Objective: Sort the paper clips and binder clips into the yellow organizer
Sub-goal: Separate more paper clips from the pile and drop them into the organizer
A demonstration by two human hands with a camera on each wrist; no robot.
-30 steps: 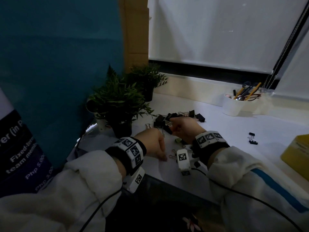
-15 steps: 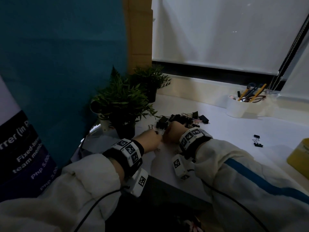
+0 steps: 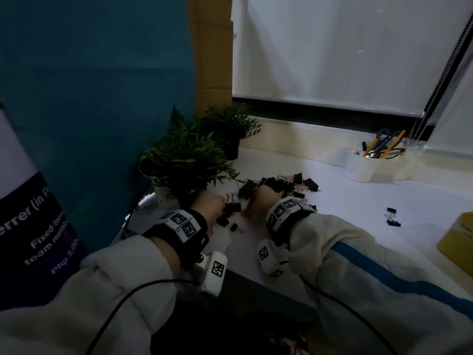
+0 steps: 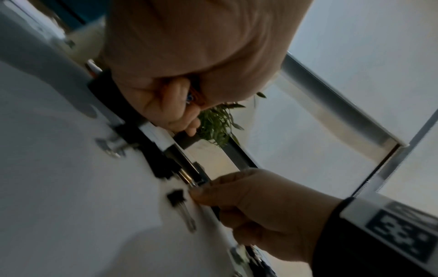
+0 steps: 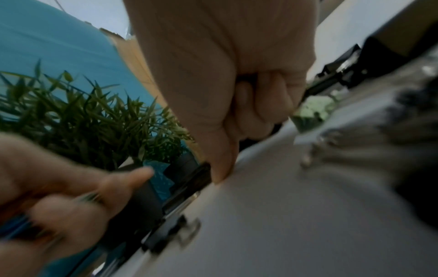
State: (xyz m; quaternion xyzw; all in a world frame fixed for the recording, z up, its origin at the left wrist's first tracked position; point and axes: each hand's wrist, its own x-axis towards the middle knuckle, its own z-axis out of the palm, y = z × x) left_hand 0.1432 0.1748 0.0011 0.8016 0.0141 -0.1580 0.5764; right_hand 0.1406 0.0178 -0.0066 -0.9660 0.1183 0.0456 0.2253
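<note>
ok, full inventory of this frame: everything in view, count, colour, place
binder clips: a pile plus several loose, black, on the desk ahead of the hands
stray binder clips: about three, black, right of the pile
yellow organizer: one, right edge of the desk
potted plants: two, green, back left
cup of scissors and pens: one, white, back right
desk: one, white
left hand: fingers curled, among the clips
right hand: fingers curled, at the pile

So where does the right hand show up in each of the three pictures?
Head view: the right hand is at centre, at the near edge of the pile of black clips.
Left wrist view: lower right, fingertips at a small black clip on the table.
Right wrist view: top centre, fingers curled.
Shared landmark: the green plant, seen in all three.
</note>
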